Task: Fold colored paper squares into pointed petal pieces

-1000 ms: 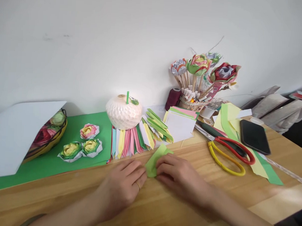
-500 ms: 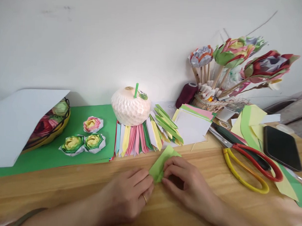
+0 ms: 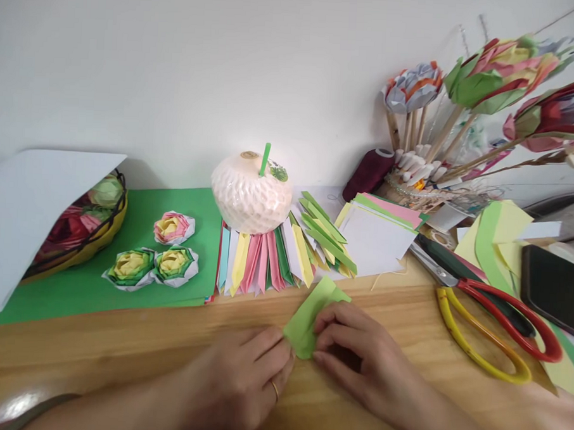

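A small light-green piece of paper [image 3: 310, 319] lies on the wooden table between my two hands, tilted, with a fold across it. My left hand [image 3: 248, 381], a ring on one finger, pinches its lower left corner. At its right edge the curled fingers of my right hand [image 3: 357, 345] press the paper closed between thumb and fingertips. Just beyond, folded paper strips [image 3: 261, 261] in pink, yellow, white and green fan out under a white textured pot [image 3: 252, 194] with a green straw-like stick. More green folded strips [image 3: 327, 226] lie beside them.
Scissors [image 3: 482, 312] with red and yellow handles lie at the right, near a phone [image 3: 557, 287]. Left stand three paper flowers [image 3: 173, 264] on green sheets [image 3: 145, 202] and a basket [image 3: 118, 217] under white paper [image 3: 44, 211]. Paper flowers on sticks [image 3: 487, 78] and a maroon thread spool [image 3: 367, 174] stand behind.
The view has shifted slightly, so things at the right sit further right. The green paper has turned a little and its lower part shows more; both hands keep their grip on it.
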`<move>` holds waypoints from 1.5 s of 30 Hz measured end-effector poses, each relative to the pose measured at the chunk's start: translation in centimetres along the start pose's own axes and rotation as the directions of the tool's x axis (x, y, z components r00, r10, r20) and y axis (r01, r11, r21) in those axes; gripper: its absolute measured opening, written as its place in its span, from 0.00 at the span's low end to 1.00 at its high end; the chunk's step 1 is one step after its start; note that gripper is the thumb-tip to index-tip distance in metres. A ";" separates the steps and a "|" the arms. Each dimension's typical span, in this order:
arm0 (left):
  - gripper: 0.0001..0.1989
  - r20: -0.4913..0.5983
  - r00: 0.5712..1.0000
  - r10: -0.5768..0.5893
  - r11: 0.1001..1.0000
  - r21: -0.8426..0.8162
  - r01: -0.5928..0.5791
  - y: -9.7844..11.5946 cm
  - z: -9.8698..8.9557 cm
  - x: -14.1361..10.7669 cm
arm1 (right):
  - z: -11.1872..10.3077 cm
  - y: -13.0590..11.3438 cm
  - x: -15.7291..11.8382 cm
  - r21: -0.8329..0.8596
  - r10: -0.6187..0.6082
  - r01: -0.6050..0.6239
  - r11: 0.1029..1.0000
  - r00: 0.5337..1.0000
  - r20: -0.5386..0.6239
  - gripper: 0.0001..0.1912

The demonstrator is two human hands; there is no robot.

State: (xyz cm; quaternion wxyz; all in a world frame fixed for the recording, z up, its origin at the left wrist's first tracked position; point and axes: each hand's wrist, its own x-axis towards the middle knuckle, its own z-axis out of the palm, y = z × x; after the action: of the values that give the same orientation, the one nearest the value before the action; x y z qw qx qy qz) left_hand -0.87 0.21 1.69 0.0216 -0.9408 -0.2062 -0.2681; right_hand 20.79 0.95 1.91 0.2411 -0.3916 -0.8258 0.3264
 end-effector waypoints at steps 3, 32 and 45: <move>0.19 0.009 1.000 -0.003 1.000 0.002 0.003 0.1 0.0 0.0 | 0.5 0.1 0.1 -0.012 0.016 -0.016 1.000 0.999 -0.044 0.07; 0.19 0.008 1.000 0.009 0.999 0.048 -0.009 0.4 0.2 -0.1 | 1.2 0.5 0.2 -0.151 -0.069 0.057 0.987 0.995 -0.075 0.07; 0.16 0.094 0.996 -0.006 0.999 0.039 0.002 0.5 0.3 -0.4 | 1.7 0.6 0.3 -0.154 -0.037 0.020 0.988 0.994 -0.105 0.07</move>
State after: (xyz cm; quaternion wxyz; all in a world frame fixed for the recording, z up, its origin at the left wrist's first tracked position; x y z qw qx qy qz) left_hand -0.80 -0.30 1.23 0.0296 -0.9514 -0.2141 -0.2194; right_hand 19.79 0.91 0.36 0.2591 -0.4140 -0.8397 0.2374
